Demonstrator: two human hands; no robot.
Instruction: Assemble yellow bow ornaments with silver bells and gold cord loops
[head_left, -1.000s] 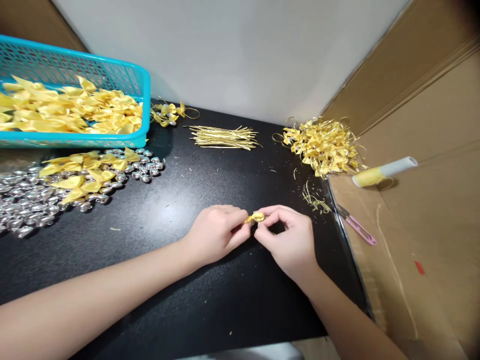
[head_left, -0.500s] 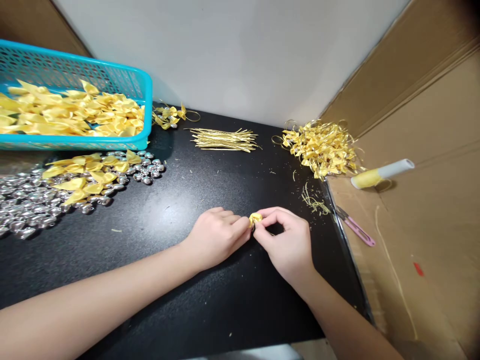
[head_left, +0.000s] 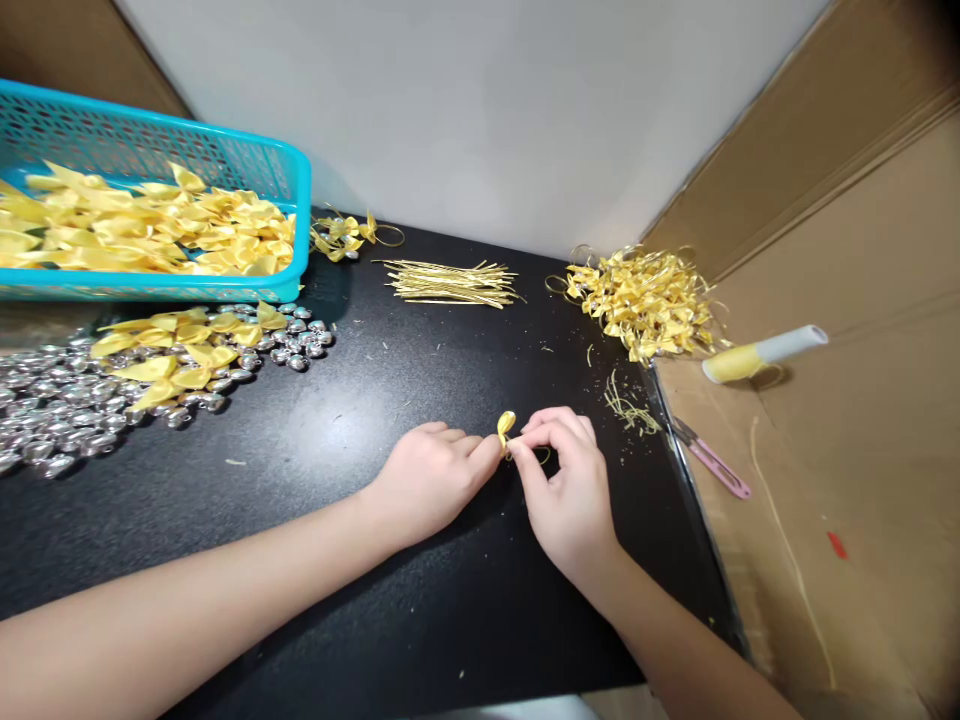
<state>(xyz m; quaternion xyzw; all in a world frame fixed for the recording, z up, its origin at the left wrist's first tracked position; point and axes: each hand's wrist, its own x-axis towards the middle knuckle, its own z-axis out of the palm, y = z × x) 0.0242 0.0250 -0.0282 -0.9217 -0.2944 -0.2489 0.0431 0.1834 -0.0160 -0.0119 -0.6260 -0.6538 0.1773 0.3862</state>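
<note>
Low over the black table, my left hand is closed, pinching a small yellow ribbon bow between thumb and forefinger. One loop of the bow sticks up above the fingertips; its lower part is hidden. My right hand pinches with thumb and forefinger at the bow's right side. A thin gold cord curves out beside these fingertips, which seem to hold it, though the exact grip is too small to make out. Beyond the hands lies a bundle of cut gold cords.
A turquoise basket of yellow bows stands back left, silver beads and loose bows before it. Finished-looking bows with cord loops heap at back right, near cord scraps, a pink-handled cutter and a tube.
The bow has turned so one loop now points up. My right fingers have shifted slightly, and a loop of gold cord shows beside them. My left hand stays nearly in place.
</note>
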